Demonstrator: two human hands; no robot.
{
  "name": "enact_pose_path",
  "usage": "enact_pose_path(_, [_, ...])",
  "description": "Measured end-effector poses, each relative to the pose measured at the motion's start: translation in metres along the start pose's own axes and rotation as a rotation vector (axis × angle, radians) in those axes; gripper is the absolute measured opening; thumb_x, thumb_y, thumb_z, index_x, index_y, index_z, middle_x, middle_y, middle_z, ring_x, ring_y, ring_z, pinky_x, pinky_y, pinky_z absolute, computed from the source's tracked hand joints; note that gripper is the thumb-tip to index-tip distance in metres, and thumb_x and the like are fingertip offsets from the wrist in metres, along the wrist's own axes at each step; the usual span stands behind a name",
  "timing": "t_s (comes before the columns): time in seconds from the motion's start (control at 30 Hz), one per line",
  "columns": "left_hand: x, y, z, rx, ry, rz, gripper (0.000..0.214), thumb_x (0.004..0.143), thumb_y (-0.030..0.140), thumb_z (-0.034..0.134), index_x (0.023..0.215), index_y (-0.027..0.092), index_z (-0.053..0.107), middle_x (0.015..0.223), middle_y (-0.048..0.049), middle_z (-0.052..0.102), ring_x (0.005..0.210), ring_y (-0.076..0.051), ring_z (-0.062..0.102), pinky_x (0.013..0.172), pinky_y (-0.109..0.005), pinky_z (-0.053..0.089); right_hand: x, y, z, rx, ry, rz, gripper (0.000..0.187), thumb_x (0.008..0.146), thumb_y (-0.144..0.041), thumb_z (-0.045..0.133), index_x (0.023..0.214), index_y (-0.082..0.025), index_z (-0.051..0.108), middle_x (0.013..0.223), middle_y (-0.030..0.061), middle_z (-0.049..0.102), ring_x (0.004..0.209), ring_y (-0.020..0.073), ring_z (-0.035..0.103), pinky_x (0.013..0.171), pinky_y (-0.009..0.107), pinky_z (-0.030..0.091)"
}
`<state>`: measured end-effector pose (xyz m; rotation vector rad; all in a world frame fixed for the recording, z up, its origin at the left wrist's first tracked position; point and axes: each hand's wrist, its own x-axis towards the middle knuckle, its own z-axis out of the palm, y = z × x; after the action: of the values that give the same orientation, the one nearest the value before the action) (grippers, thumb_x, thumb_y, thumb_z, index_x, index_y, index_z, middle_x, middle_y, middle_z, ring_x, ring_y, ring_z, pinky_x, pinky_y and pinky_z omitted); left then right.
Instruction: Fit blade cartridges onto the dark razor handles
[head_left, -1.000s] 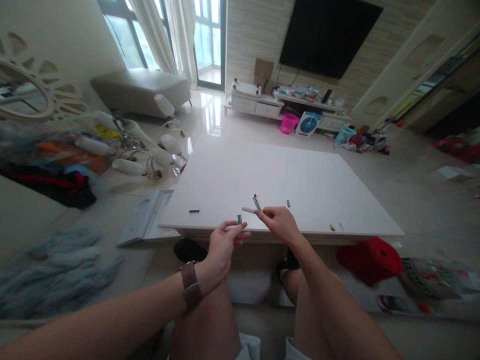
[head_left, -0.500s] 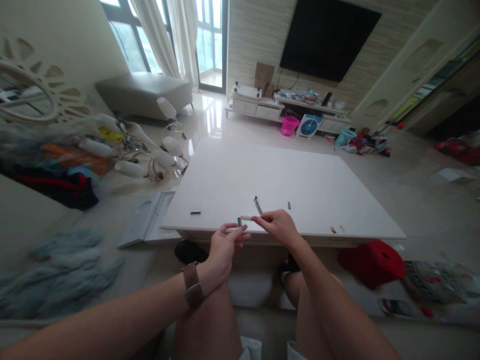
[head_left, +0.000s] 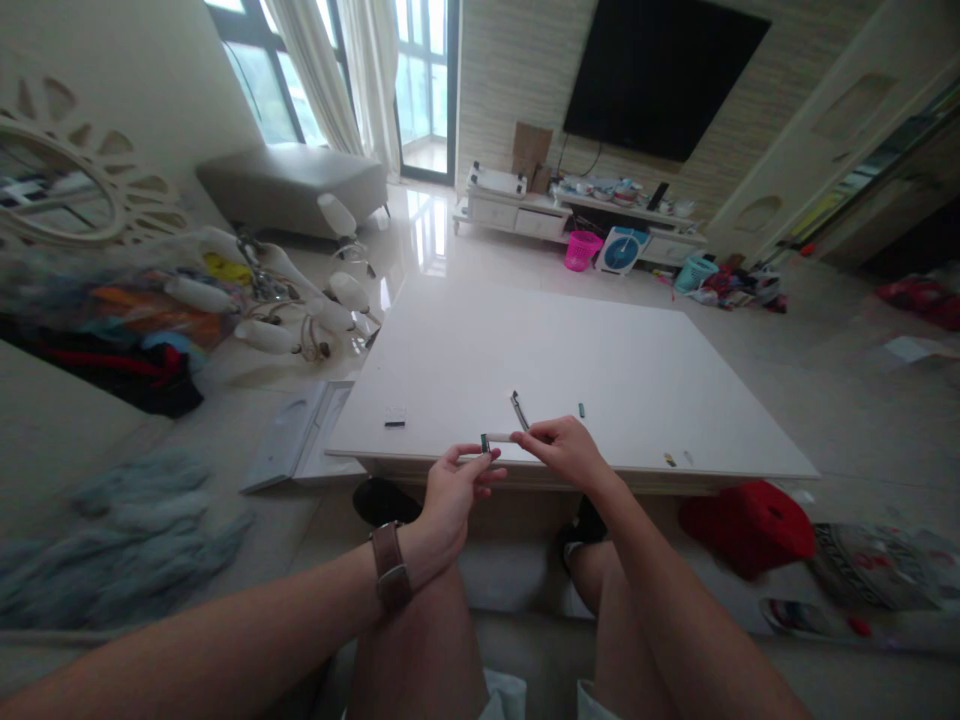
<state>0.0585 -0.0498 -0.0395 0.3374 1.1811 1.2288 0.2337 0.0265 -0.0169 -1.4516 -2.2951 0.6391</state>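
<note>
My left hand [head_left: 455, 487] pinches a small green cap [head_left: 484, 442] between thumb and fingertips, just in front of the white table's near edge [head_left: 570, 467]. My right hand [head_left: 564, 451] grips a short white tube [head_left: 500, 437] and a thin dark pen-like piece [head_left: 517, 409] that sticks up and away. The tube's left end touches the green cap. A brown strap sits on my left wrist [head_left: 391, 575].
On the table lie a small dark piece [head_left: 394, 421], a green bit [head_left: 581, 409] and two tiny bits [head_left: 675, 459]. A red bag [head_left: 750, 516] and a white tray [head_left: 296, 447] lie on the floor. A chandelier [head_left: 289, 300] rests at left.
My right hand brought the white tube left and slightly down until its end met the green cap in my left hand. The camera shifted a little.
</note>
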Motion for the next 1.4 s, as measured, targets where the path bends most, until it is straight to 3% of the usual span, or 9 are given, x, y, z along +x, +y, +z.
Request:
enact_pose_path(0.23, [-0.0007, 0.0008, 0.0009, 0.018, 0.016, -0.023, 0.032, 0.071, 0.021, 0.081, 0.096, 0.016, 0.061, 0.097, -0.0117, 0.077, 0.069, -0.016, 0.072, 0.051, -0.019, 0.039, 0.0002, -0.001, 0.0, -0.079, 0.059, 0.049, 0.06, 0.091, -0.064, 0.049, 0.057, -0.018, 0.067, 0.048, 0.0, 0.05, 0.051, 0.0117, 0.039, 0.054, 0.029, 0.021])
enact_pose_path(0.37, [-0.0009, 0.0008, 0.0005, 0.033, 0.006, -0.029, 0.028, 0.075, 0.019, 0.077, 0.097, 0.016, 0.06, 0.1, -0.0129, 0.076, 0.069, -0.016, 0.072, 0.05, -0.018, 0.04, -0.0014, -0.0025, 0.0002, -0.042, -0.049, -0.028, 0.06, 0.091, -0.064, 0.05, 0.057, -0.018, 0.067, 0.047, -0.0009, 0.047, 0.05, 0.0108, 0.037, 0.054, 0.029, 0.021])
enact_pose_path(0.53, [-0.0009, 0.0002, -0.0002, 0.044, -0.003, -0.028, 0.028, 0.076, 0.02, 0.077, 0.098, 0.015, 0.061, 0.102, -0.0126, 0.076, 0.066, -0.014, 0.071, 0.049, -0.017, 0.039, -0.0004, -0.0019, -0.0015, -0.065, 0.116, 0.062, 0.058, 0.092, -0.063, 0.049, 0.062, -0.018, 0.071, 0.049, 0.0004, 0.05, 0.051, 0.0118, 0.04, 0.054, 0.029, 0.021])
enact_pose_path(0.7, [-0.0001, -0.0001, 0.0006, 0.057, -0.003, -0.039, 0.027, 0.077, 0.019, 0.075, 0.099, 0.015, 0.06, 0.101, -0.0128, 0.076, 0.065, -0.014, 0.071, 0.047, -0.017, 0.038, -0.0011, -0.005, 0.001, 0.019, -0.032, -0.021, 0.061, 0.091, -0.064, 0.051, 0.057, -0.016, 0.068, 0.048, -0.0011, 0.046, 0.051, 0.0103, 0.036, 0.053, 0.028, 0.022])
enact_pose_path(0.87, [0.0002, -0.0004, 0.0007, 0.076, 0.003, -0.037, 0.03, 0.076, 0.02, 0.076, 0.1, 0.015, 0.059, 0.1, -0.0127, 0.076, 0.063, -0.013, 0.07, 0.047, -0.017, 0.037, -0.0013, -0.0046, 0.0022, -0.038, 0.096, 0.075, 0.058, 0.093, -0.062, 0.049, 0.066, -0.017, 0.072, 0.052, -0.0007, 0.051, 0.053, 0.0104, 0.039, 0.054, 0.027, 0.022])
enact_pose_path(1.03, [-0.0009, 0.0003, -0.0001, 0.092, -0.004, -0.042, 0.027, 0.075, 0.019, 0.075, 0.098, 0.014, 0.062, 0.101, -0.0126, 0.076, 0.062, -0.013, 0.069, 0.047, -0.017, 0.036, -0.0014, -0.0054, 0.0054, 0.016, -0.045, 0.007, 0.061, 0.091, -0.064, 0.051, 0.06, -0.015, 0.07, 0.05, -0.0011, 0.048, 0.052, 0.0098, 0.038, 0.054, 0.027, 0.022])
enact_pose_path(1.2, [-0.0005, 0.0001, 0.0002, 0.1, -0.007, -0.037, 0.03, 0.074, 0.022, 0.077, 0.099, 0.015, 0.061, 0.1, -0.0129, 0.075, 0.061, -0.013, 0.069, 0.046, -0.018, 0.037, -0.0002, -0.0062, 0.0042, -0.021, 0.107, 0.091, 0.057, 0.092, -0.062, 0.051, 0.069, -0.016, 0.075, 0.053, 0.0007, 0.053, 0.053, 0.0109, 0.039, 0.055, 0.027, 0.022])
enact_pose_path(1.33, [0.0009, -0.0012, 0.0001, 0.105, -0.003, -0.036, 0.029, 0.073, 0.022, 0.077, 0.097, 0.015, 0.062, 0.099, -0.0121, 0.075, 0.058, -0.013, 0.068, 0.044, -0.017, 0.035, -0.0015, -0.0068, 0.0029, 0.088, -0.07, -0.015, 0.059, 0.091, -0.063, 0.052, 0.067, -0.014, 0.074, 0.051, -0.0008, 0.048, 0.053, 0.01, 0.038, 0.055, 0.026, 0.023])
enact_pose_path(1.4, [0.0012, -0.0016, 0.0001, 0.103, -0.002, -0.038, 0.03, 0.072, 0.021, 0.078, 0.097, 0.015, 0.062, 0.098, -0.0116, 0.075, 0.058, -0.012, 0.068, 0.044, -0.017, 0.035, -0.0018, -0.0069, 0.0034, 0.052, -0.073, 0.01, 0.057, 0.09, -0.063, 0.054, 0.068, -0.015, 0.075, 0.051, -0.0008, 0.048, 0.053, 0.0102, 0.038, 0.054, 0.026, 0.022])
